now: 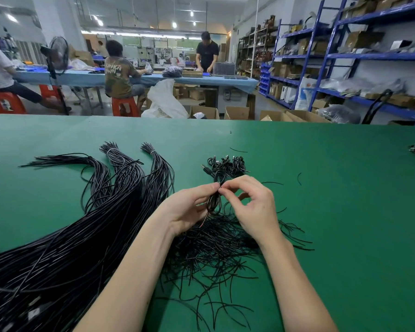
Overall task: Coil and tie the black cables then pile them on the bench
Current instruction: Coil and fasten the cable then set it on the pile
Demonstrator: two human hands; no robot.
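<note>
Fingers (215,186) of both hands pinch a coiled black cable (212,203) mid-tie; slack grip and the coil could spring loose onto the bench (321,212).

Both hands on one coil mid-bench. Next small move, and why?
Probably finish twisting the tie shut. The left hand holds the coiled cable while the right hand pinches at its top, so the tie looks unfinished. Then it can go on the pile of tied coils just beyond.

Your hands are pinching a small coiled black cable (213,200), finished coils (227,164) piling just beyond, uncoiled cable bundles (86,231) lying left.
</note>
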